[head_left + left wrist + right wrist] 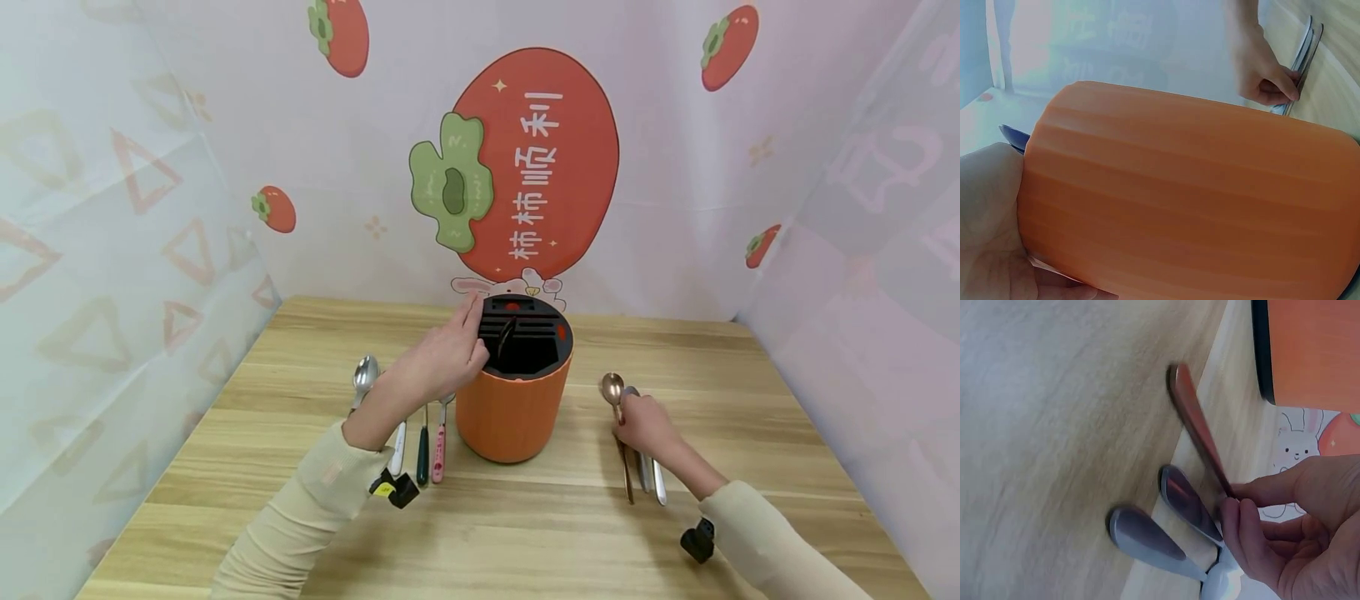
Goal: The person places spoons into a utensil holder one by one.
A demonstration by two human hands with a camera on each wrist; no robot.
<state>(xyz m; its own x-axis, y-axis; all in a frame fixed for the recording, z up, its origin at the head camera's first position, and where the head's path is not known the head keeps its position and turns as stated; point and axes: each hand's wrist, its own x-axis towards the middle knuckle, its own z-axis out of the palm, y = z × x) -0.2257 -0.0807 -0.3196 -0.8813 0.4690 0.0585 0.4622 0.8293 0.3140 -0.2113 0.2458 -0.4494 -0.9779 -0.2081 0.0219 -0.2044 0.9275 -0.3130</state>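
Note:
An orange utensil holder (512,421) with a black slotted top stands upright on the table; a dark utensil (506,336) sticks up from its opening. My left hand (448,350) rests against the holder's left rim, fingers extended. The left wrist view is mostly filled by the holder's orange side (1185,187). To the right, my right hand (649,423) pinches a copper spoon (612,387) between thumb and fingers, its handle (1194,422) reaching toward the table's front. Two silver-handled utensils (1147,540) lie next to it, their far ends partly hidden by my right hand.
Left of the holder lie several utensils, among them a silver spoon (365,375), a dark green handle (423,457) and a pink handle (438,454); my left forearm covers part of them. Printed cloth walls (660,167) enclose the wooden table (510,533) at the back and sides.

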